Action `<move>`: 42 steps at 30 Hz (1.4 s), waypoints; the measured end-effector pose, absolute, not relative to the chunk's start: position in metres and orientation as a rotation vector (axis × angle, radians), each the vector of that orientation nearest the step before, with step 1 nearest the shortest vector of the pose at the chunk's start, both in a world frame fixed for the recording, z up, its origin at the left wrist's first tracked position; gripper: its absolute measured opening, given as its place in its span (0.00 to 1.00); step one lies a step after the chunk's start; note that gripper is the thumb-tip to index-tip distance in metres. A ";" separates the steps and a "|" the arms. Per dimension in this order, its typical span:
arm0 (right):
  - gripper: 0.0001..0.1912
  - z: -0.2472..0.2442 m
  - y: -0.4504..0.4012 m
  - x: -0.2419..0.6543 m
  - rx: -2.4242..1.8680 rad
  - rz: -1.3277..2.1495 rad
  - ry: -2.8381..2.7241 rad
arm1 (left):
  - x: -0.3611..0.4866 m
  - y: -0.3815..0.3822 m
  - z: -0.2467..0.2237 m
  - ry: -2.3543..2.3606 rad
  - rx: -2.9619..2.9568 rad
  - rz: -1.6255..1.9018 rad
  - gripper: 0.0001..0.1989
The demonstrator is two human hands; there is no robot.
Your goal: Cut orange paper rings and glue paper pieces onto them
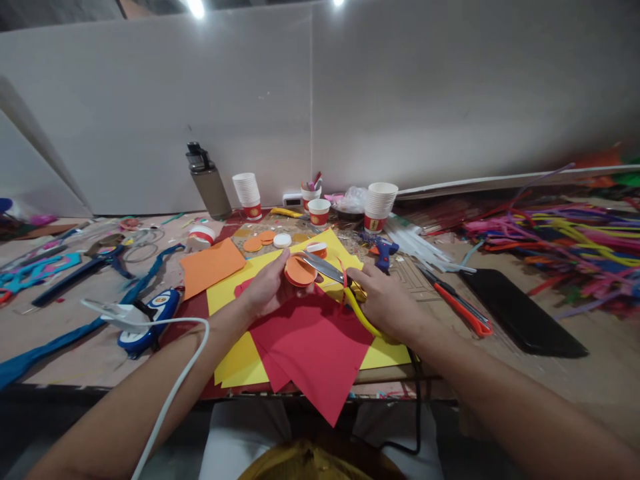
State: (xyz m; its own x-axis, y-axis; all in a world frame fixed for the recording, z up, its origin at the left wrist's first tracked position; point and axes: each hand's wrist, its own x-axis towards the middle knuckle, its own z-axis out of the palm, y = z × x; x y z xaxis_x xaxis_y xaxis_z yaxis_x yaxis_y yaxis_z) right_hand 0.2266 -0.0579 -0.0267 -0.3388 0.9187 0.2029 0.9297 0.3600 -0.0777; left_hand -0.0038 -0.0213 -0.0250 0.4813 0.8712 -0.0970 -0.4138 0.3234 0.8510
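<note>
My left hand (pixel 273 287) is closed around a round orange paper disc (pixel 301 271). A red edge shows beneath the disc; whether a cup lies under it I cannot tell. My right hand (pixel 383 293) grips a pair of scissors (pixel 325 267) with yellow handles, and their blades reach over the disc. A thin red paper strip (pixel 343 280) curls beside the blades. Below both hands lie red paper sheets (pixel 315 353) on top of yellow sheets (pixel 240 367). A small red and white paper cup (pixel 317 250) stands just behind the blades.
An orange sheet (pixel 214 267) and orange discs (pixel 253 244) lie left. Behind are cup stacks (pixel 381 203) and a bottle (pixel 210 187). A blue glue gun (pixel 384 252), a red cutter knife (pixel 463 307) and a black phone (pixel 523 313) lie right. A white cable (pixel 193 363) crosses my left forearm.
</note>
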 end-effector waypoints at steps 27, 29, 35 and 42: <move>0.14 -0.024 -0.060 0.226 -1.555 -0.124 -2.455 | -0.015 -0.017 -0.025 0.595 0.956 0.670 0.34; 0.14 -0.023 -0.061 0.226 -1.570 -0.109 -2.448 | -0.014 -0.017 -0.026 0.602 0.939 0.702 0.36; 0.17 -0.022 -0.060 0.226 -1.684 -0.076 -2.367 | -0.005 -0.020 -0.025 0.528 0.905 1.027 0.22; 0.17 -0.021 -0.059 0.225 -1.708 -0.126 -2.370 | -0.001 -0.024 -0.027 0.555 0.892 0.898 0.20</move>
